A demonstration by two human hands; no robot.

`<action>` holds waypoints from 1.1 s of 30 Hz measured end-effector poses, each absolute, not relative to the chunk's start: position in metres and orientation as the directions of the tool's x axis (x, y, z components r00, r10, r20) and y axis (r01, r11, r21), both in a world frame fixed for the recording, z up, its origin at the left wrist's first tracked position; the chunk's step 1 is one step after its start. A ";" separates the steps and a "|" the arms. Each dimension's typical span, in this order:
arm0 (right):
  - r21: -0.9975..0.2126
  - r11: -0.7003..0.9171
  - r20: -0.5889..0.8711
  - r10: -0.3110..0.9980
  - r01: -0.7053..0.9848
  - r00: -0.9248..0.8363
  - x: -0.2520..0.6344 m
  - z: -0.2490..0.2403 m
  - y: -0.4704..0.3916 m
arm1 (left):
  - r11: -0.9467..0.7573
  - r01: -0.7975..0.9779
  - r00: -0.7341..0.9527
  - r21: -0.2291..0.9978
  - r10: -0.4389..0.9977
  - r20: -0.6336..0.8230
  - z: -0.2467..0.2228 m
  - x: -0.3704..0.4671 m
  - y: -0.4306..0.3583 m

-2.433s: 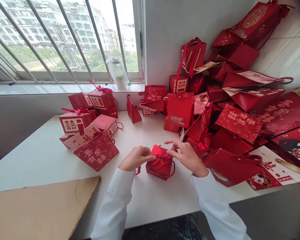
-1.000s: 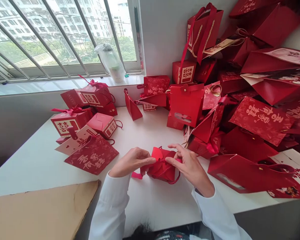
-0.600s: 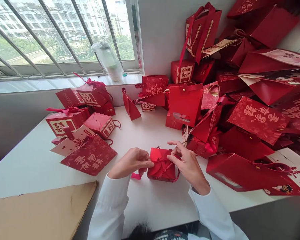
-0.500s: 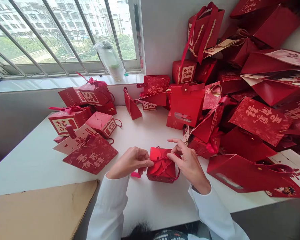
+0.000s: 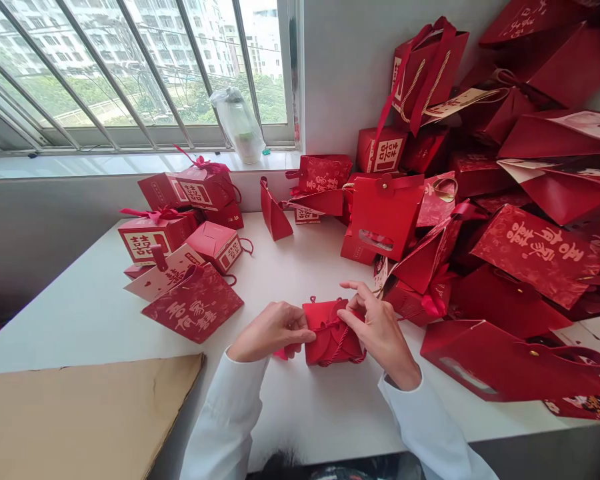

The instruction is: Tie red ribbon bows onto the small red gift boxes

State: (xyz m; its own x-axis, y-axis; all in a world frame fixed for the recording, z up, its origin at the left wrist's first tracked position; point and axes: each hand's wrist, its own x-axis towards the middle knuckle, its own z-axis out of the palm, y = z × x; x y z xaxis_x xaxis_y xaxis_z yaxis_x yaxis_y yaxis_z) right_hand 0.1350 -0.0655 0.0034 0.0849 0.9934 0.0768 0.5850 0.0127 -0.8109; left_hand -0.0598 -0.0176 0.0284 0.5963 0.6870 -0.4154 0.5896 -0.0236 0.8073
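A small red box (image 5: 330, 350) with folded petal-like flaps stands on the white table, a red ribbon and a twisted cord lying across its top. At its left side my left hand (image 5: 283, 328) pinches one end of the ribbon between thumb and fingers. My right hand (image 5: 377, 327) pinches the ribbon near the top right of the box, its other fingers raised. A bright pink-red ribbon end shows under my left hand.
Red gift boxes and bags (image 5: 195, 303) stand on the left of the white table (image 5: 275, 413). A large heap of red bags (image 5: 535, 253) fills the right. Cardboard (image 5: 90, 413) lies front left. A wrapped cup (image 5: 240, 130) stands on the windowsill.
The view has shifted, so most things sit further right. Both hands remain at the box; the ribbon's loops over its top look drawn in closer.
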 end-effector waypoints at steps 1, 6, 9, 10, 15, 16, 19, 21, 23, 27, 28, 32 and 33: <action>-0.801 0.001 0.068 0.994 0.598 0.089 0.136 0.002 -0.067 | -0.021 0.590 0.607 0.807 0.671 -0.426 0.027 -0.059 -0.018; -0.771 -0.020 0.062 0.992 0.636 0.107 0.138 -0.001 -0.071 | -0.020 0.613 0.599 0.790 0.664 -0.448 0.024 -0.058 -0.015; -0.778 -0.002 0.082 0.991 0.628 0.105 0.137 -0.002 -0.071 | -0.015 0.621 0.591 0.784 0.665 -0.456 0.021 -0.060 -0.013; -0.779 0.004 0.088 0.991 0.627 0.103 0.137 -0.002 -0.071 | -0.010 0.617 0.595 0.787 0.661 -0.457 0.020 -0.061 -0.013; -0.765 -0.005 0.086 0.990 0.644 0.110 0.138 -0.002 -0.072 | 0.045 0.576 0.617 0.816 0.632 -0.470 0.019 -0.065 -0.011; -0.763 -0.009 0.084 0.990 0.647 0.112 0.138 -0.001 -0.072 | 0.053 0.567 0.623 0.822 0.626 -0.470 0.019 -0.066 -0.011; -0.762 -0.013 0.079 0.990 0.647 0.113 0.138 -0.001 -0.072 | 0.063 0.544 0.644 0.837 0.608 -0.465 0.021 -0.070 -0.010; -0.762 -0.015 0.079 0.990 0.647 0.115 0.137 -0.001 -0.073 | 0.071 0.540 0.652 0.839 0.596 -0.470 0.022 -0.074 -0.010; -0.763 -0.014 0.084 0.989 0.646 0.120 0.137 -0.002 -0.073 | 0.072 0.548 0.651 0.833 0.589 -0.479 0.021 -0.079 -0.009; -0.766 -0.009 0.090 0.988 0.643 0.122 0.137 -0.003 -0.073 | 0.086 0.536 0.660 0.840 0.578 -0.480 0.019 -0.085 -0.007; -0.767 -0.012 0.088 0.988 0.641 0.124 0.137 -0.004 -0.073 | 0.097 0.522 0.668 0.848 0.572 -0.476 0.019 -0.085 -0.007; -0.770 -0.025 0.080 0.988 0.638 0.135 0.138 -0.004 -0.073 | 0.122 0.463 0.722 0.878 0.522 -0.454 0.022 -0.084 -0.006; -0.772 -0.028 0.078 0.988 0.636 0.137 0.138 -0.004 -0.073 | 0.127 0.460 0.731 0.879 0.507 -0.456 0.024 -0.085 -0.006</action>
